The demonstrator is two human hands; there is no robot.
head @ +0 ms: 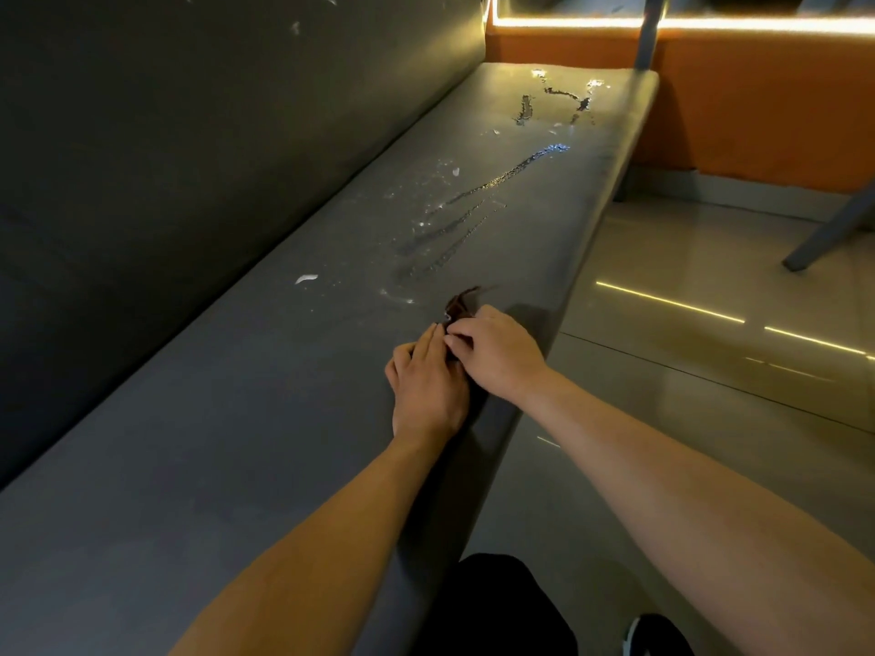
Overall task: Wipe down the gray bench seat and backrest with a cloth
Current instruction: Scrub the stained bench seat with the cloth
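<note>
The backrest (189, 158) fills the upper left of the frame, dark gray and dry-looking apart from a few pale flecks near its top. I judge it not yet wiped.

The seat (236, 419) runs from lower left to upper right. Wet streaks (473, 205) and beaded droplets lie on this surface above centre and near its far end. The stretch toward lower left looks matte and dry. A pale scuff (307, 278) sits left of centre.

The tiled floor (686, 286) takes the right side, below an orange wall (757, 111) with a lit strip along the top edge.

Both hands meet at frame centre, close to the seat's front edge. The left hand (428, 381) lies flat, its grip spread with straight fingers pressing down. The right hand (502, 352) has bent fingers, and its grip appears to pinch the fabric from above. The cloth (461, 303), dark and crumpled, lies on the seat under the 2 hands, with 1 corner poking out above them.

The step looks like gathering or refolding the cloth partway through the seat wipe. The next move calls for 1 firm hold on a flat pad of fabric, then long strokes up through the streaks toward upper right. The backrest would follow.

No brand, label or writing can be read anywhere.
</note>
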